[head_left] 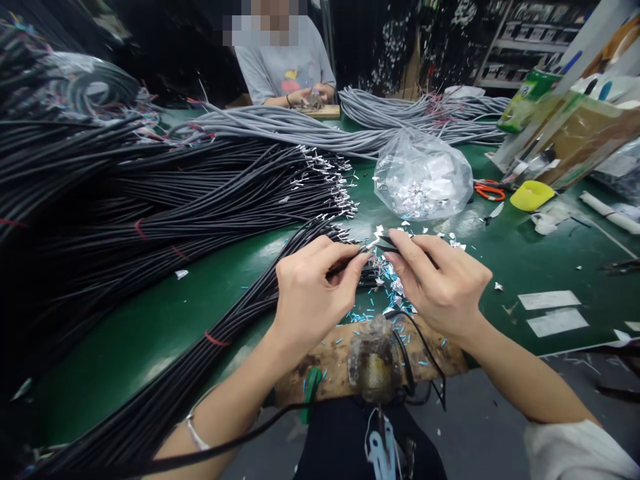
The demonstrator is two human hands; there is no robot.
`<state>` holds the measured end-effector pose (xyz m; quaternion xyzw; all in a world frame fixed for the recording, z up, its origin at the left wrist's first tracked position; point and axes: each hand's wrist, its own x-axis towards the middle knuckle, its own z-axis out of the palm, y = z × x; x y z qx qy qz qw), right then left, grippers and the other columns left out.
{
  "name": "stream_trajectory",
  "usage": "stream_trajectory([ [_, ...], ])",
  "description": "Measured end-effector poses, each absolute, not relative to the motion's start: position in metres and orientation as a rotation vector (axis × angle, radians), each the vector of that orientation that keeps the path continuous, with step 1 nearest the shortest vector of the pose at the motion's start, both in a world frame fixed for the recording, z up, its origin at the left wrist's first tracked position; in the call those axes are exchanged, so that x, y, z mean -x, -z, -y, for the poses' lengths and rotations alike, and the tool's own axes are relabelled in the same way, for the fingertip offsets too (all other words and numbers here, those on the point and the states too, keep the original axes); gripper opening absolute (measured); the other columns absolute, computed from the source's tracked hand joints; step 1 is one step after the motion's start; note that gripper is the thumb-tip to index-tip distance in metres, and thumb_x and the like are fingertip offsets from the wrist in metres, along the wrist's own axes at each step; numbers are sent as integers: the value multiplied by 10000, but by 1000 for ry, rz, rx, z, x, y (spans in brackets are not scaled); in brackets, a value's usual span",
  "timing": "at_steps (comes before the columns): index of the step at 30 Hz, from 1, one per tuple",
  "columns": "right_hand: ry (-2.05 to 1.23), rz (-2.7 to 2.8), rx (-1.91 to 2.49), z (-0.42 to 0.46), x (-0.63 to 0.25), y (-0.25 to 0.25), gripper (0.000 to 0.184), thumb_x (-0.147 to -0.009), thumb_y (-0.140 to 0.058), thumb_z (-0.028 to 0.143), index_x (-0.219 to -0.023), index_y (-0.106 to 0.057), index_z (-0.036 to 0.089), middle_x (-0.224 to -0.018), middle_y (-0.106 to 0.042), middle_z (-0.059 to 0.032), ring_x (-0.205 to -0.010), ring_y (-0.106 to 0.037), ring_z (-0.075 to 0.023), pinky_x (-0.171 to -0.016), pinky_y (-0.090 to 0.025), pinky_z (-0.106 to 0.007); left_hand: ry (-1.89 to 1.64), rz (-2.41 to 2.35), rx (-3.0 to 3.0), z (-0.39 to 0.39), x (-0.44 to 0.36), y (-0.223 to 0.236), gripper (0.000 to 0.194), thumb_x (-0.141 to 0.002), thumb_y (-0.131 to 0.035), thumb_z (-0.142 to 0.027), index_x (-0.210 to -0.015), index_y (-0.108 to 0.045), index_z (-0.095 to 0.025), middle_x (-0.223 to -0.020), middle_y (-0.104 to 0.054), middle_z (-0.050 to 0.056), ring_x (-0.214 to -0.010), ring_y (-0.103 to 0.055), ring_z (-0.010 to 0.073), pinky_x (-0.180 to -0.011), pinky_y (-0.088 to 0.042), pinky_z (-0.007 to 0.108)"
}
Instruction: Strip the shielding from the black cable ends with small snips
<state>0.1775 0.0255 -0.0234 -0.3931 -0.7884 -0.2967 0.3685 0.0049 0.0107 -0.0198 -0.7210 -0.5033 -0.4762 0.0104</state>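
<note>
Between the thumb and forefinger of my left hand is the end of a black cable, with a silvery white tip showing. My right hand is closed on a dark pointed tool that looks like tweezers; its points are close to the cable's tip, and I cannot tell whether they touch. Just behind my left hand lie the stripped ends of a bundle of black cables. Blue, red and foil scraps are scattered below my fingers.
A wooden board with a rounded metal device is at the near edge. Behind my hands stands a clear plastic bag of scraps. Black cable bundles fill the left; grey cables lie farther back. A person sits opposite.
</note>
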Motion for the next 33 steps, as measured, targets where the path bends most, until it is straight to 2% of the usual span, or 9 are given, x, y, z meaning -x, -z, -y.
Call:
stream_trajectory([
  [11, 769, 2069, 1000, -23, -178, 26, 275, -863, -584, 295, -1114, -646, 199, -789, -703, -4, -625, -555, -92, -558, -308, -266, 1468, 1570, 2271, -11, -4, 20, 78, -785, -644, -211, -761, -688, -150, -593, -583, -23, -474, -477, 44, -468, -370, 174],
  [19, 637, 2053, 1026, -23, -182, 25, 316, -871, -563, 300, -1175, -619, 237, -837, -700, -39, -673, -567, -122, -554, -310, -277, 1466, 1625, 2283, -10, -1, 18, 103, -799, -630, -241, -760, -685, -163, -617, -616, -11, -508, -513, 68, -501, -403, 199],
  [33, 740, 2066, 981, -22, -178, 26, 295, -867, -572, 290, -1142, -633, 205, -799, -700, -31, -644, -561, -114, -544, -297, -282, 1410, 1572, 2289, -10, -2, 19, 99, -810, -618, -223, -782, -689, -160, -627, -613, -13, -506, -508, 62, -499, -390, 193],
])
